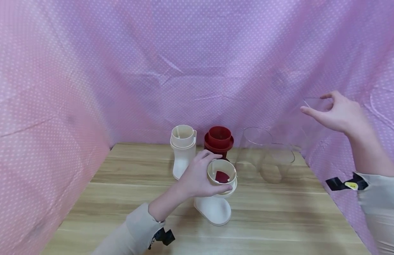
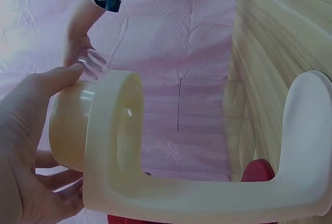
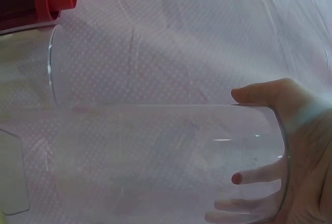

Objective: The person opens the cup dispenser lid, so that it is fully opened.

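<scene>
My left hand (image 1: pixel 201 177) grips the cup-like top of a cream C-shaped stand (image 2: pixel 197 198), thumb on one side and fingers on the other. The stand's white rounded foot (image 1: pixel 216 212) shows below it near the table. Raised at the right, my right hand (image 1: pixel 340 111) holds a large clear cylinder (image 3: pixel 155 151) by its end, thumb and fingers spread round the wall. The cylinder is hard to make out in the head view. Behind the left hand are a second cream stand (image 1: pixel 184 152) and a red stand (image 1: pixel 220 138), both upright.
Another clear cylinder (image 1: pixel 254 148) stands right of the red stand. A second transparent outline (image 1: pixel 276 163) overlaps it; whether it is the held cylinder I cannot tell. Pink dotted cloth (image 1: pixel 197 63) hangs behind and at both sides of the wooden table (image 1: pixel 136 198).
</scene>
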The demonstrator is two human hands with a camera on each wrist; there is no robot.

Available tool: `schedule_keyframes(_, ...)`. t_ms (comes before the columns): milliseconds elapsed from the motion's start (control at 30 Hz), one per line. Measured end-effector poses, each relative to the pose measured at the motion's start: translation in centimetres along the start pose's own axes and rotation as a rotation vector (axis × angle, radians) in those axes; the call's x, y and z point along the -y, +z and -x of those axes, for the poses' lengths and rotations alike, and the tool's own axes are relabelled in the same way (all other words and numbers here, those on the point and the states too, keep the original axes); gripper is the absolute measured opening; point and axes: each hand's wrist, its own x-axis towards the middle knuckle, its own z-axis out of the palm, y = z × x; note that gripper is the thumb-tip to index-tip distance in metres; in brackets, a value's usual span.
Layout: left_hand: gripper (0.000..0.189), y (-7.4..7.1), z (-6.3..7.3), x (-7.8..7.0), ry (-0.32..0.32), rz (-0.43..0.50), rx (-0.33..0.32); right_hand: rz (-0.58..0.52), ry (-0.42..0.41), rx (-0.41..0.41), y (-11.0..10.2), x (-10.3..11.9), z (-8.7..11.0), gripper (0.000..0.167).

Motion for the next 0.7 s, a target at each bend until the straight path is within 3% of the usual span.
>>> schedule_keyframes(167, 0.077, 0.0, 0.1, -0.2, 0.021, -0.025, -0.021, 0.021, 0.019, 0.001, 0.6, -1.4, -0.4, 0.111)
schedule_keyframes(333, 0.075, 0.0, 0.2, 0.0, 0.049, -0.020, 0.007, 0.037, 0.034, 0.020, 1.4, -3.0, -0.9, 0.115)
schedule_keyframes(500, 0.083, -0.1, 0.5, 0.0, 0.060, -0.008, 0.028, 0.045, 0.050, 0.033, 2.3, -4.3, -1.3, 0.118)
schedule_keyframes(700, 0.084, 0.1, 0.7, -0.4, 0.043, -0.012, -0.030, 0.059, 0.055, 0.031, 3.1, -5.3, -1.6, 0.119)
